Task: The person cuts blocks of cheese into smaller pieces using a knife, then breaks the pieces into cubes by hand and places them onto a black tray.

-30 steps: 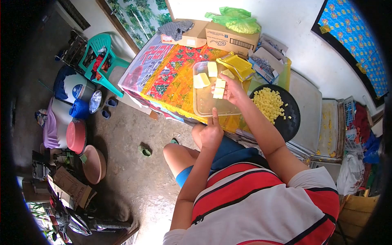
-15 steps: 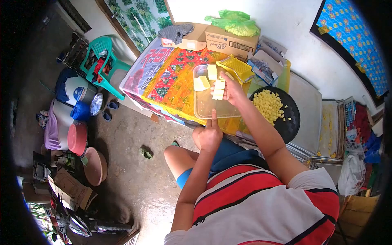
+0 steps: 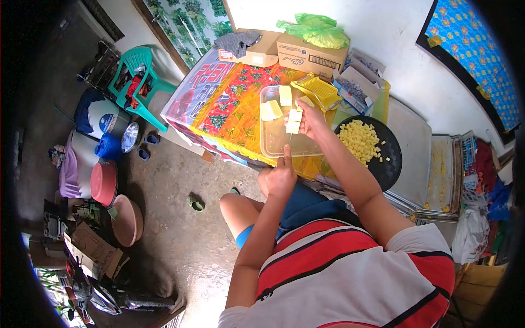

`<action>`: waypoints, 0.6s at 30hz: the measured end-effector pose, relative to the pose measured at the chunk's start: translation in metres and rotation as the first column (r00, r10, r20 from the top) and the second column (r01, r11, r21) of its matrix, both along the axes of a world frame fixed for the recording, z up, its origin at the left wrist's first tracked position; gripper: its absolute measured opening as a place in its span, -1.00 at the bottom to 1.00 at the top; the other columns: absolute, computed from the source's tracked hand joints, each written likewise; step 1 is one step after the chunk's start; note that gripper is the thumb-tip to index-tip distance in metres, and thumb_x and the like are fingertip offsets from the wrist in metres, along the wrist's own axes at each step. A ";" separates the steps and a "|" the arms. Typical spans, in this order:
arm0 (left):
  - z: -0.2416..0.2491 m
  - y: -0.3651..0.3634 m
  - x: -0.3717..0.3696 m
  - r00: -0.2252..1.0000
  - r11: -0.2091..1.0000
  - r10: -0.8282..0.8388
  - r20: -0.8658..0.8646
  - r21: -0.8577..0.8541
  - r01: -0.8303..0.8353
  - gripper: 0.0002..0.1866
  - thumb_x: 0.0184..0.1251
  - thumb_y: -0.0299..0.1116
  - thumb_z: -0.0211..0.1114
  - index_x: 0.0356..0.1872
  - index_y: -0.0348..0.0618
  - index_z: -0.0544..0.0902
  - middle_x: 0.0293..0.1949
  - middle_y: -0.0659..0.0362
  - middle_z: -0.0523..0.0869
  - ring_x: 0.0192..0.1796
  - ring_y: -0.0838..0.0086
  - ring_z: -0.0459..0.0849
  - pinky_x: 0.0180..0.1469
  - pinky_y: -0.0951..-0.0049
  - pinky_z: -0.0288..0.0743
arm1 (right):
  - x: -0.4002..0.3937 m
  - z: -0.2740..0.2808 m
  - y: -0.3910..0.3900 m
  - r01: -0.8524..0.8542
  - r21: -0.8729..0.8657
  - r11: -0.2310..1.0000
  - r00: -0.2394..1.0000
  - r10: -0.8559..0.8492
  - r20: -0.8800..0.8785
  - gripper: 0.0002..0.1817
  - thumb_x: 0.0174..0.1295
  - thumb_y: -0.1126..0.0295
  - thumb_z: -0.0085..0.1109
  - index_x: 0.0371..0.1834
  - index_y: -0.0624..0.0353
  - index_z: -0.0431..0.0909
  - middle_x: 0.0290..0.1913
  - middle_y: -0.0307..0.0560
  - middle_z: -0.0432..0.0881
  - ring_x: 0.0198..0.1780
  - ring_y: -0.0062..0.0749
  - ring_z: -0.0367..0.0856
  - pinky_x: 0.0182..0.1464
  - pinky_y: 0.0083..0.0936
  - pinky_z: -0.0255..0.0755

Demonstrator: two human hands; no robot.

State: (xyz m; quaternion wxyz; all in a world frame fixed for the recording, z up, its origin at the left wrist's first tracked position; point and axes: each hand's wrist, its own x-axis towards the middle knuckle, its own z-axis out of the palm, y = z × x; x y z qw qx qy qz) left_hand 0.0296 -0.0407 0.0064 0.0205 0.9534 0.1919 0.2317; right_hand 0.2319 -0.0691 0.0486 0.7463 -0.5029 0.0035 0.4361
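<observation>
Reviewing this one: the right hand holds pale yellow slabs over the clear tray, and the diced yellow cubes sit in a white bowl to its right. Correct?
Not quite. In the head view the right hand does hold pale yellow slabs over the clear tray, but the diced yellow cubes lie on a black round tray, not in a white bowl. It is to the right of the clear tray, as stated.

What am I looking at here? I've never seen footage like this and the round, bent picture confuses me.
A camera worn on a person's head looks down, so you see their own chest, arms and knees; the wide lens bends the edges. The right hand holds pale yellow blocks over a clear tray on a bright tablecloth. The left hand is a fist with one finger touching the tray's near rim. A black pan beside it holds small yellow cubes.
</observation>
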 end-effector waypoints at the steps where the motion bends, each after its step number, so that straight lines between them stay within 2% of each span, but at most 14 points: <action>1: -0.001 0.000 0.001 1.000 1.000 -0.001 -0.006 0.004 0.001 -0.35 0.06 -0.42 0.17 0.31 -0.15 0.40 -0.43 0.13 0.62 -0.70 0.33 0.57 -0.65 0.32 0.50 | 0.003 -0.004 0.000 -0.003 0.008 1.000 1.000 0.003 -0.021 -0.41 0.30 -0.11 0.05 -0.09 0.32 0.50 -0.24 0.12 0.69 -0.22 -0.19 0.72 -0.14 -0.25 0.64; 5: -0.003 0.003 0.004 0.999 1.000 -0.002 -0.050 -0.024 0.001 -0.34 0.09 -0.41 0.16 0.33 -0.13 0.37 -0.40 0.13 0.64 -0.68 0.32 0.60 -0.65 0.31 0.51 | 0.008 -0.014 -0.001 0.008 0.023 1.000 0.996 -0.006 -0.090 -0.43 0.32 -0.10 0.02 -0.08 0.30 0.50 -0.21 0.15 0.68 -0.18 -0.15 0.72 -0.09 -0.21 0.63; 8: -0.005 0.007 0.008 0.997 0.993 -0.018 -0.070 -0.120 0.009 -0.36 0.13 -0.40 0.13 0.34 -0.10 0.35 -0.34 0.07 0.68 -0.63 0.23 0.64 -0.61 0.23 0.53 | 0.015 -0.031 -0.001 -0.005 0.023 1.000 0.993 0.007 -0.116 -0.45 0.32 -0.12 0.02 -0.06 0.24 0.50 -0.15 0.14 0.67 -0.13 -0.15 0.71 -0.04 -0.22 0.61; 11: -0.010 0.013 0.012 0.994 0.952 -0.040 -0.105 -0.307 0.005 -0.39 0.18 -0.38 0.09 0.35 -0.01 0.33 -0.25 -0.01 0.70 -0.50 0.09 0.69 -0.46 0.10 0.58 | 0.015 -0.040 -0.002 -0.013 0.016 1.000 0.982 0.016 -0.188 -0.50 0.28 -0.09 0.12 0.01 0.11 0.49 -0.13 -0.14 0.66 -0.13 -0.32 0.67 -0.01 -0.21 0.55; 14: -0.002 0.013 0.013 0.976 0.927 -0.030 -0.217 -0.370 -0.054 -0.42 0.21 -0.34 0.07 0.33 -0.02 0.38 -0.19 0.00 0.71 -0.43 0.12 0.71 -0.37 0.12 0.57 | 0.009 -0.053 0.000 -0.001 0.034 0.999 0.999 0.003 -0.050 -0.53 0.21 0.03 0.27 0.03 0.11 0.49 -0.12 -0.17 0.66 -0.12 -0.39 0.67 0.00 -0.32 0.56; 18: 0.014 0.012 0.015 0.964 0.812 -0.026 -0.265 -0.568 -0.134 -0.47 0.28 -0.27 -0.01 0.32 0.13 0.38 -0.16 -0.08 0.69 -0.18 0.03 0.70 -0.11 0.07 0.55 | 0.011 -0.060 -0.005 -0.121 0.007 0.993 0.992 0.121 0.028 -0.59 0.20 0.17 0.29 0.03 0.13 0.50 -0.05 -0.11 0.67 -0.05 -0.38 0.67 0.02 -0.42 0.57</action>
